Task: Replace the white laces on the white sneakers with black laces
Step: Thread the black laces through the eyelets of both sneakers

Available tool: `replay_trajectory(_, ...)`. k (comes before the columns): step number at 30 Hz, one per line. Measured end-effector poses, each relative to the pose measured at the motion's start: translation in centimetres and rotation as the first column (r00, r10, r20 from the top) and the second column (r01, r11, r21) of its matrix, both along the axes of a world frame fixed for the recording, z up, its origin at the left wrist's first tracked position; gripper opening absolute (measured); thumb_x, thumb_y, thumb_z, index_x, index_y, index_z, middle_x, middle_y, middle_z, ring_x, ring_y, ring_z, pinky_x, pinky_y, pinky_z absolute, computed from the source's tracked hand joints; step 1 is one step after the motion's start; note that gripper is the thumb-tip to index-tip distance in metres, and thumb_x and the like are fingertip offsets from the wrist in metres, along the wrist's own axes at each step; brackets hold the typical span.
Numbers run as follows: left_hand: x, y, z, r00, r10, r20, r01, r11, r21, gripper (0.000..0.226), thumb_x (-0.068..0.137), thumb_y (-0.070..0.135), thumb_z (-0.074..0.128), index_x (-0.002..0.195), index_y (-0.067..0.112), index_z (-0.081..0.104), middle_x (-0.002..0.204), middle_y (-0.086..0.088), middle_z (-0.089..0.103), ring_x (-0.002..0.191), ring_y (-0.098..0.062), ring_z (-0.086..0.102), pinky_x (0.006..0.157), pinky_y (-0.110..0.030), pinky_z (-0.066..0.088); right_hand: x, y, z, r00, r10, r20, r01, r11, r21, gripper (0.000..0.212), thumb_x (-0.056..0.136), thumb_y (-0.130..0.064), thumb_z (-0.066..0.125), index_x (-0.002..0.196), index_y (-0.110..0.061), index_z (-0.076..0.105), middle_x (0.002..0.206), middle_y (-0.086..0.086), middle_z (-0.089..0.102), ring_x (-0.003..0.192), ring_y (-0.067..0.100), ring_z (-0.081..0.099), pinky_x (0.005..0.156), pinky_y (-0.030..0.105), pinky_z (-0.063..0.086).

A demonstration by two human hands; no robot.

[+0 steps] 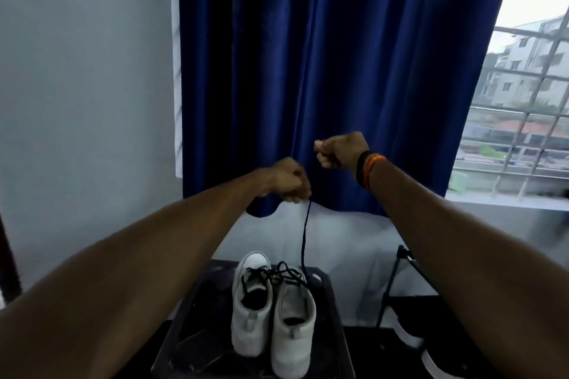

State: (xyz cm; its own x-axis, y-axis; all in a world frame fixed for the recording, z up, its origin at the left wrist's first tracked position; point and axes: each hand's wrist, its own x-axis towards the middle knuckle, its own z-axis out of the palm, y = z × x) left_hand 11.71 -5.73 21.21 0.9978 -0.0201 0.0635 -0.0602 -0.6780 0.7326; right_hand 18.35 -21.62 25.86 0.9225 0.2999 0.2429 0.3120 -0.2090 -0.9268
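A dark table [334, 311] carries two white sneakers [274, 314]. They stand side by side, toes pointing away. Black laces [278, 274] lie across both.

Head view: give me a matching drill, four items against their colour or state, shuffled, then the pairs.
Column 1:
1. sneakers
2. lace
3. curtain
4. left hand

Column 2:
A. dark blue, hanging
B. white, side by side on the dark stand
C. raised, gripping the lace's upper end
D. black, stretched up from the shoes

Pairs: 1-B, 2-D, 3-A, 4-C
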Motion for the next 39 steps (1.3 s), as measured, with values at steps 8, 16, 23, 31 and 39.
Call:
replay_trajectory(8,1.6,1.9,-9.7,0.938,-0.032,-0.346,0.17,0.911,0.375,0.016,0.087,0.011,0.073,0.103,0.005,0.073,0.107,-0.012,0.074,0.083,-0.016,0.064,0.058,-0.019,0.05,1.0,0.7,-10.3,0.994,0.082,-0.069,-0.107,0.81,-0.576,0.029,0.089,-0.02,0.077,0.097,0.008,0.075,0.079,0.013,0.072,0.062,0.016,0.064,0.064,0.026,0.059)
replay_trajectory(16,2.1,2.9,-12.9,0.926,-0.017,-0.376,0.171,0.909,0.381,0.011,0.085,0.011,0.075,0.093,0.009,0.069,0.091,-0.006,0.073,0.069,-0.011,0.065,0.057,-0.019,0.051,0.3,2.2,-18.6,0.951,0.196,-0.238,-0.298,0.385,-0.873,0.036,0.073,-0.046,0.087,0.073,-0.013,0.072,0.064,-0.002,0.07,0.055,0.008,0.066,0.062,0.02,0.056)
replay_trajectory(23,2.5,2.5,-14.2,0.902,-0.076,-0.425,0.26,0.882,0.393,0.02,0.08,0.013,0.081,0.087,0.014,0.062,0.083,0.0,0.066,0.064,-0.009,0.059,0.05,-0.018,0.043,1.8,1.1,-19.5,0.997,-0.023,-0.076,-0.053,0.519,-0.853,0.022,0.082,-0.033,0.07,0.075,-0.012,0.068,0.085,0.009,0.069,0.078,0.025,0.069,0.065,0.03,0.056)
replay_trajectory(31,2.2,2.4,-15.9,0.906,-0.063,-0.419,0.26,0.864,0.432,0.045,0.076,0.021,0.087,0.111,0.018,0.06,0.109,-0.009,0.07,0.078,-0.018,0.064,0.064,-0.027,0.053,2.5,-2.1,-15.9,0.824,-0.56,0.087,0.556,0.769,-0.316,0.031,0.086,-0.025,0.061,0.064,-0.009,0.046,0.066,0.005,0.051,0.066,0.025,0.053,0.057,0.029,0.041)
replay_trajectory(39,2.4,2.1,-16.7,0.929,-0.026,-0.369,0.189,0.891,0.414,0.025,0.085,0.014,0.076,0.109,0.011,0.073,0.099,-0.005,0.073,0.078,-0.015,0.067,0.074,-0.028,0.056,2.9,-0.5,-14.7,0.914,-0.397,-0.082,0.398,0.917,0.008,0.023,0.076,-0.025,0.061,0.076,-0.004,0.069,0.078,0.014,0.073,0.081,0.035,0.07,0.079,0.051,0.06)
